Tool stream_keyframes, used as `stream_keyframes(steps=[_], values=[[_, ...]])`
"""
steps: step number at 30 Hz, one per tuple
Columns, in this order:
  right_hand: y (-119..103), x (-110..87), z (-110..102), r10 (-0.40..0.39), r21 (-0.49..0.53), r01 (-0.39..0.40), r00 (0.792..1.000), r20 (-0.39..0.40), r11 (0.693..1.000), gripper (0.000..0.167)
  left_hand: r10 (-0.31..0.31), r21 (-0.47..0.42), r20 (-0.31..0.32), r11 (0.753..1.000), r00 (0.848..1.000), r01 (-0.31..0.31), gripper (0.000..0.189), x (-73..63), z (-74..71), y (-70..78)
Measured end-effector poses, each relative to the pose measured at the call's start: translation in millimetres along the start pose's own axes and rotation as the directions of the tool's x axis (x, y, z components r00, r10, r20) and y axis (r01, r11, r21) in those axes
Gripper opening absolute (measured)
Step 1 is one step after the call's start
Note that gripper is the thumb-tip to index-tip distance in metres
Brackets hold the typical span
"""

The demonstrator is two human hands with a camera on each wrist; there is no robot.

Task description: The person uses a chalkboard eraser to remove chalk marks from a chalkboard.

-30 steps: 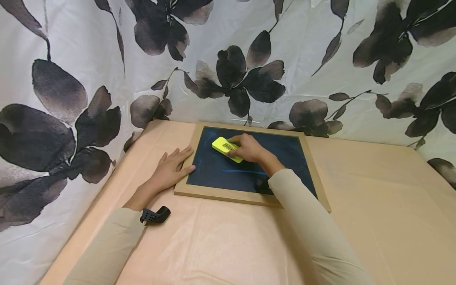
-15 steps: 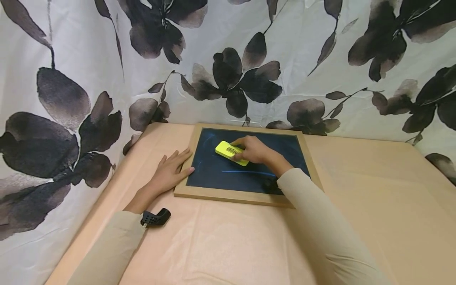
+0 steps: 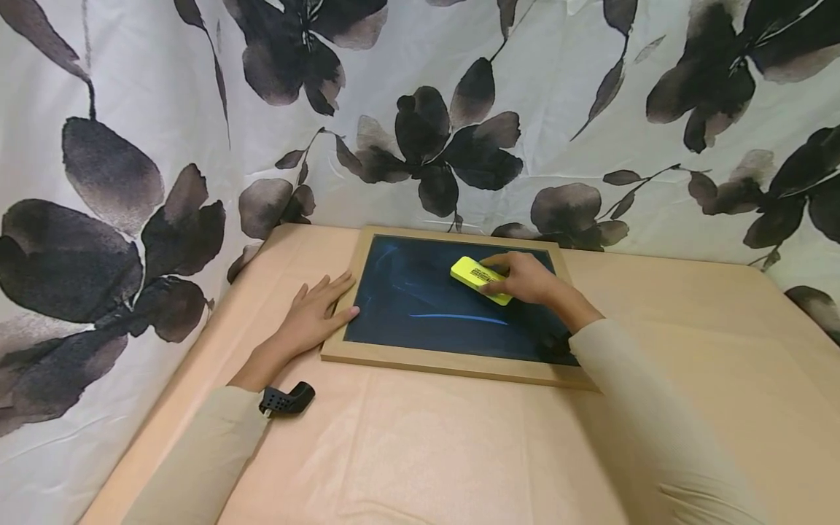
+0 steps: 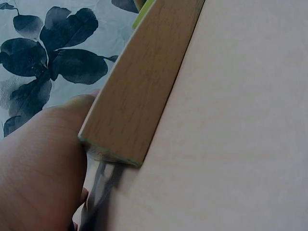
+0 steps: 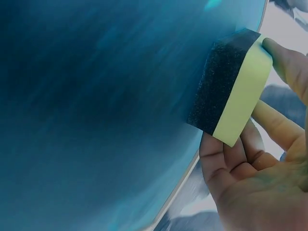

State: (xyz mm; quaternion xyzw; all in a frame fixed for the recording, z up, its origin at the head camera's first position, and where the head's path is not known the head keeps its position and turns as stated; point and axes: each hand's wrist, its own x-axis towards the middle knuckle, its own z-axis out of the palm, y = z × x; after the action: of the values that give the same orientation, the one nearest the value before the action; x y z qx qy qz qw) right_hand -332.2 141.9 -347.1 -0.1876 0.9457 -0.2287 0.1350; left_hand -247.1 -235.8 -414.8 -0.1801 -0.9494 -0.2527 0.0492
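A blackboard (image 3: 420, 332) in a light wooden frame lies on the table, with a blue chalk line (image 3: 459, 318) across its lower part and faint smears at the upper left. My right hand (image 3: 525, 278) grips a yellow eraser (image 3: 474, 274) between thumb and fingers over the right half of the board. In the right wrist view the eraser's dark felt side (image 5: 219, 82) faces the board surface. My left hand (image 3: 316, 312) rests with straight, spread fingers on the frame's left side; the wooden frame (image 4: 139, 82) fills the middle of the left wrist view.
A peach cloth (image 3: 420, 445) covers the table. Behind and to the left hangs a white curtain (image 3: 367, 65) with dark flowers. A black strap device (image 3: 287, 399) sits at the left wrist.
The right hand and eraser first shift slightly, then slide right across the board, uncovering the whole blue line and smears at the middle. The left hand stays on the frame.
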Motion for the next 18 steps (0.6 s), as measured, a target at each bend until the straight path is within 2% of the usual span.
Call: stream_keyframes(steps=[8,13,18], values=[[30.6,-19.9,-14.0,0.046,-0.012,-0.046,0.999,-0.028,0.999,0.071,0.009,-0.013,-0.008,1.0,1.0,-0.009,0.067,-2.5,2.0,-1.4],[43.9,-29.4,-17.3,0.064,0.031,-0.063,0.997,-0.035,0.998,0.068,0.01,-0.009,-0.01,1.0,1.0,-0.01,0.068,-2.7,3.7,-2.4],[51.6,-29.7,-14.9,0.052,0.094,-0.047,0.997,-0.053,0.995,0.068,0.01,-0.001,-0.006,1.0,1.0,-0.01,0.068,-2.2,2.2,-3.7]])
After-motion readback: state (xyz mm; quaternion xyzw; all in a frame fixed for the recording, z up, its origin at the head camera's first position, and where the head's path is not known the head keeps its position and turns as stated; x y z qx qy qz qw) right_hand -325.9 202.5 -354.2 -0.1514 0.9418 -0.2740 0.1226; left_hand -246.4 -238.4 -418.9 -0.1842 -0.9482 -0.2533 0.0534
